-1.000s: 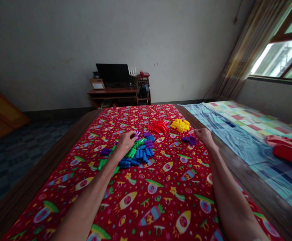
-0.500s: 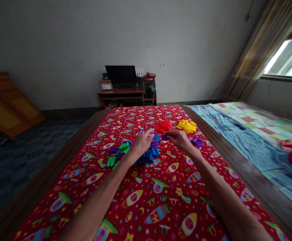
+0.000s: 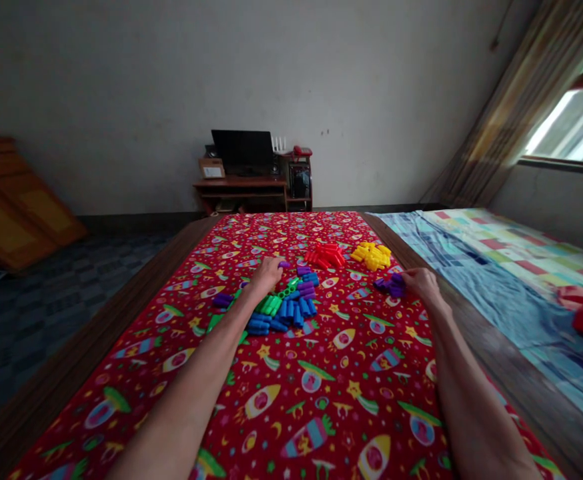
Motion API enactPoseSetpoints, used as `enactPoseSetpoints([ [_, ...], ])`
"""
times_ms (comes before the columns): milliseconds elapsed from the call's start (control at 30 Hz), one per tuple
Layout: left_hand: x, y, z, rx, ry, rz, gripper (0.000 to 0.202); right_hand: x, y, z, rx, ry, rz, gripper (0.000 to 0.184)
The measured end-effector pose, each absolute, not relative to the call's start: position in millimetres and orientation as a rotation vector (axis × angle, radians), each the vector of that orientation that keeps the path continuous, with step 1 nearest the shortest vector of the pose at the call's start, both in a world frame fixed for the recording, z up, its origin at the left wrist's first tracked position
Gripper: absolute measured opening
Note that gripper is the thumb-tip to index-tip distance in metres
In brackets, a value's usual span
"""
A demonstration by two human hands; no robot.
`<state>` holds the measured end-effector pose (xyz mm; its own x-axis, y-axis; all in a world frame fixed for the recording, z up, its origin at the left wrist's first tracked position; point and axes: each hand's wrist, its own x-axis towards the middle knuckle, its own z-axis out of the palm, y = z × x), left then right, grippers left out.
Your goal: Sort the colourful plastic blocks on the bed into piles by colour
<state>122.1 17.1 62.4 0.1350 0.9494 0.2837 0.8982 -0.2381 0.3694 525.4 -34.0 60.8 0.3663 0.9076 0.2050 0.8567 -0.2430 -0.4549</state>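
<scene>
On the red patterned cloth point(image 3: 321, 393) lies a mixed heap of small tube-shaped plastic building blocks, with blue blocks point(image 3: 296, 310) at the right and green blocks point(image 3: 270, 305) in the middle. My left hand point(image 3: 267, 273) is over the heap's far side, its fingers closed on a purple block point(image 3: 284, 265). Off to the right, my right hand point(image 3: 423, 285) is at a small pile of purple blocks point(image 3: 394, 285). Its fingertips pinch a purple block at the pile's right edge; the fingers partly hide it.
Beyond the heap sit a pile of red blocks point(image 3: 325, 255) and a pile of yellow blocks point(image 3: 371, 255). The table's dark wooden edge point(image 3: 464, 320) runs along the right, beside a bed with a checked cover point(image 3: 511, 240). A desk with a monitor point(image 3: 242, 152) stands against the wall.
My right hand has moved right with its purple block, from beside the mixed heap to the purple pile. My left hand has shifted slightly left, uncovering green and blue blocks.
</scene>
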Motion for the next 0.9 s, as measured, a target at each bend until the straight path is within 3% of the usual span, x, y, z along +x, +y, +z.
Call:
enactPoseSetpoints([
  [167, 121.8, -1.8, 85.8, 2.208, 1.774, 0.824, 0.021, 496.7, -32.1, 86.7, -1.986, -1.470, 0.034, 0.035],
  [300, 147.1, -25.9, 101.9, 2.099, 1.412, 0.958, 0.028, 427.7, -40.7, 109.2, -1.479, -1.716, 0.351, 0.031],
  [433, 171.2, -39.8, 101.7, 2.008, 1.178, 0.944, 0.023, 370.6, -54.2, 109.7, -1.037, -2.023, 0.572, 0.032],
  [567, 172.5, -34.6, 94.9, 1.992, 1.146, 0.933, 0.026, 384.6, -48.3, 106.9, -1.243, -1.899, 0.433, 0.026],
  [733, 166.2, -6.7, 87.7, 2.334, 1.599, 0.742, 0.031, 459.9, -32.1, 108.9, -1.818, -1.569, 0.102, 0.034],
  [900, 173.0, 16.8, 73.0, 2.351, 1.689, 0.561, 0.030, 501.6, -34.9, 97.3, -2.138, -1.611, 0.144, 0.033],
])
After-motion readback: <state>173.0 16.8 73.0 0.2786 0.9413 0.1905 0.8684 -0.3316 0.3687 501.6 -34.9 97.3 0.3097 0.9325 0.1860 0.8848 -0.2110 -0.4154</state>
